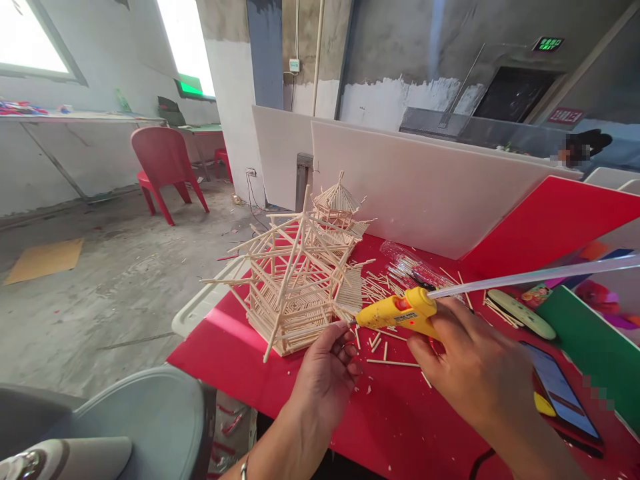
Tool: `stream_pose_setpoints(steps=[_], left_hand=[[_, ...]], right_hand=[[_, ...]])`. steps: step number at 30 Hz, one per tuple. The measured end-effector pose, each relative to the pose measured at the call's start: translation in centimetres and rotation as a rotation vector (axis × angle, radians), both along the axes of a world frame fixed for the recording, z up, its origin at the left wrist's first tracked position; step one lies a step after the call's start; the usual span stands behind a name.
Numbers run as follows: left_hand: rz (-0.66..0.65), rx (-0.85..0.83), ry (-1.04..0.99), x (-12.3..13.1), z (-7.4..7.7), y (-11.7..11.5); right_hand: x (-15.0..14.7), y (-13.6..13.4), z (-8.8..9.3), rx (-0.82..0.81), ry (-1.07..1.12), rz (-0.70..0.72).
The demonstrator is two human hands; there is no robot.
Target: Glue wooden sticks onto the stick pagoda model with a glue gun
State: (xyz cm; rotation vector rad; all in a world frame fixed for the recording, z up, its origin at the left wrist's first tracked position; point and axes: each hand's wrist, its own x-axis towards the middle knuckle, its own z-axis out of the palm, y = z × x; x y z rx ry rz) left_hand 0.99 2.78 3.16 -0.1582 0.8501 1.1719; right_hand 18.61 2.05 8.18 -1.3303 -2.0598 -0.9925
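Near the frame (300, 310) on the worktop (400, 413), the glue gun (395, 313) is gripped by the right hand (475, 367); the left hand (325, 367) is curled, contents unclear. Fingertips (343, 326) are best kept off the nozzle (353, 322).

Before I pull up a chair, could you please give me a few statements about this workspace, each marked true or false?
1. The right hand holds a yellow glue gun. True.
2. The phone lies left of the nearer stick model. False: it lies to the right.
3. The left hand is close to the glue gun's nozzle. True.
4. The tabletop is green. False: it is red.
5. A smaller-looking stick model stands behind the nearer one. True.
6. The plastic chair is blue. False: it is red.
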Motion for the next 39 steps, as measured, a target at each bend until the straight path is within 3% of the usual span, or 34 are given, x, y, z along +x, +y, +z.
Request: stream_pose_setpoints(steps=[17, 30, 39], left_hand=[[0.062, -0.004, 0.005, 0.59, -0.27, 0.29], [0.034, -0.026, -0.029, 0.29, 0.07, 0.63], [-0.046, -0.040, -0.081, -0.04, -0.73, 0.67]], right_hand=[[0.08, -0.03, 0.07, -0.026, 0.028, 0.012], [0.16, -0.01, 0.07, -0.020, 0.025, 0.006], [0.11, 0.36, -0.01, -0.011, 0.032, -0.003]])
